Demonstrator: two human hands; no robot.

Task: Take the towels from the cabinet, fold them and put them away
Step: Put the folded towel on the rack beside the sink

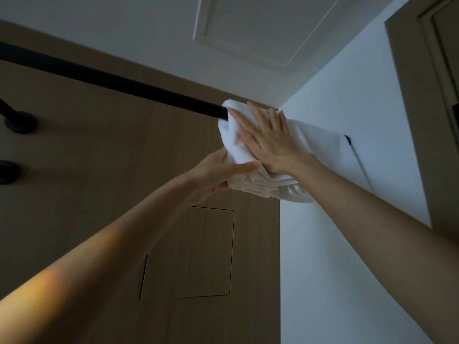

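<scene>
A folded white towel [313, 142] hangs over the right end of a black rail [124, 83] high up near the ceiling. My right hand [268, 140] lies flat against the towel's front, fingers straight and spread. My left hand [218, 175] grips the towel's lower left edge, thumb on the front and fingers hidden behind the cloth. Several folded layers show at the towel's bottom edge [263, 184].
A wooden wall panel [99, 170] with a flush rectangular hatch [193, 254] stands behind the rail. A white wall [347, 244] closes the right side. Black round wall mounts [19, 122] sit at the far left. A brown door frame [427, 120] is at the far right.
</scene>
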